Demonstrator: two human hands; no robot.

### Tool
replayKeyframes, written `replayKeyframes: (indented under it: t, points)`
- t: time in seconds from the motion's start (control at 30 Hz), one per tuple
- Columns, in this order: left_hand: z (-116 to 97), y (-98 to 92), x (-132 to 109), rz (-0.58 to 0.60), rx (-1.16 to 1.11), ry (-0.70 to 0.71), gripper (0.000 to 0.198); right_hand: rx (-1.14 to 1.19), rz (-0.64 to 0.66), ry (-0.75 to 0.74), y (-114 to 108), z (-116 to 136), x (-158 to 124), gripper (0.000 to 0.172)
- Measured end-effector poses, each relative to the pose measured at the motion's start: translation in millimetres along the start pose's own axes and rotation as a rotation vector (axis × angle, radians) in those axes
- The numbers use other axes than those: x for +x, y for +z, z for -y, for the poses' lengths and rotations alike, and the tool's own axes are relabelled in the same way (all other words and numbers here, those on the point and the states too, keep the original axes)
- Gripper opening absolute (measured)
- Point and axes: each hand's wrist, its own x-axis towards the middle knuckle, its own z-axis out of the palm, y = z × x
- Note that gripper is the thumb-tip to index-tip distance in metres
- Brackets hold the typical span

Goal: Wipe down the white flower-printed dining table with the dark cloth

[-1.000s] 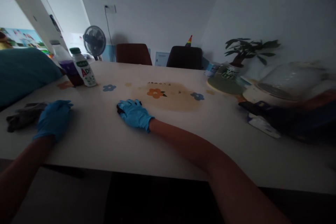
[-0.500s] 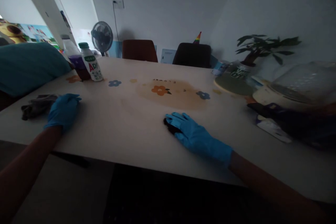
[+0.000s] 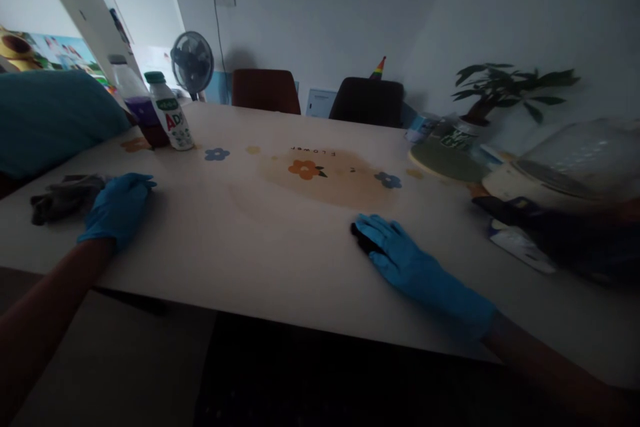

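My right hand [image 3: 403, 257], in a blue glove, presses a black pad [image 3: 367, 240] down on the white table [image 3: 240, 260]. The fingers lie over the pad and its dark edge sticks out on the left; I cannot make out its exact kind. Also gloved in blue, my left hand [image 3: 119, 208] rests on the tabletop at the left with its fingers stretched out and nothing visible in them. Just left of it lies a crumpled grey cloth [image 3: 65, 197]; whether the two touch is hidden. Printed flowers and a tan patch decorate the tabletop.
Behind my left hand stand a white bottle with a green cap [image 3: 170, 113] and a bottle of purple liquid [image 3: 145, 117]. Rightward are a potted plant [image 3: 460, 133], a pot with a clear cover [image 3: 520, 177] and dark items [image 3: 560, 233]. Two chairs and a fan [image 3: 193, 63] stand beyond.
My right hand has slid the black pad to the right along the table. My left hand stays in about the same spot; the view has shifted slightly.
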Motion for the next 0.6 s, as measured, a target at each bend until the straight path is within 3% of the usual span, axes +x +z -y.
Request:
replayKeyframes:
  t: [0.37,0.6]
  points:
    - [-12,-2.2,-4,0.027,-0.037,-0.022,0.046,0.137,0.076,-0.289,24,119,168,0.062]
    - [-8,1.2,-2,-0.019,-0.077,-0.037,0.041,0.166,0.102,-0.346,46,194,273,0.058]
